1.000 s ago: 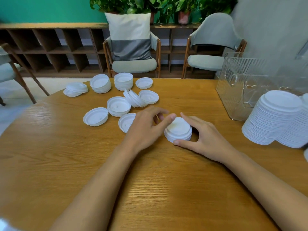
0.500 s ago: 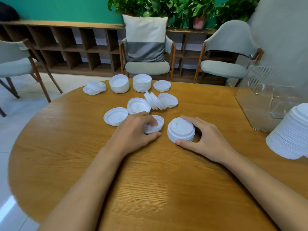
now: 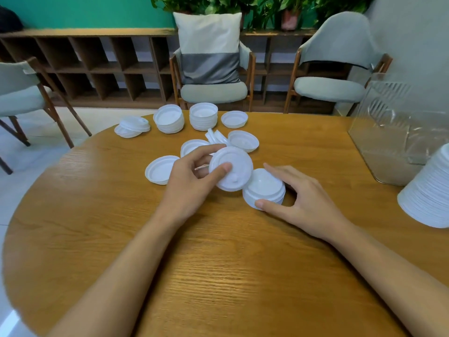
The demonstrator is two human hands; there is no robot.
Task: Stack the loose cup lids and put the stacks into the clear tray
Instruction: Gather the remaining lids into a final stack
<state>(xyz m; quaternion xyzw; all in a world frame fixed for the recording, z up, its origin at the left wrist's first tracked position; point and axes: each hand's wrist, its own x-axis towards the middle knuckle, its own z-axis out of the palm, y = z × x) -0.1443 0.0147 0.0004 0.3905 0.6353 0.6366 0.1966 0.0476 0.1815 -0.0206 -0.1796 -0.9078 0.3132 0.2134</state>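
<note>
White lid [image 3: 233, 171] pinched in our left hand [image 3: 192, 181] hangs tilted just beside the short stack [image 3: 264, 190] that our right hand [image 3: 303, 203] cups, left of the clear tray [image 3: 388, 142]. We judge the tray unfilled; loose lids [image 3: 160, 170] lie farther left of it, a tall stack [image 3: 427, 198] just beside it.

One clear tray [image 3: 398, 142] stands on one round table [image 3: 218, 276], with one tall lid stack [image 3: 430, 193] just on its near side. Left of the tray are two hands: the left hand [image 3: 192, 178] holds one lid [image 3: 233, 171] and the right hand [image 3: 306, 203] cups one short stack [image 3: 264, 188]. Farther left of the tray lie three upturned lids [image 3: 161, 169], a fourth half hidden, one leaning row [image 3: 216, 137], two low stacks [image 3: 203, 116] and one overlapping pair [image 3: 132, 126]; beyond the tray stand three chairs [image 3: 213, 91], one bearing one cushion [image 3: 209, 45].
</note>
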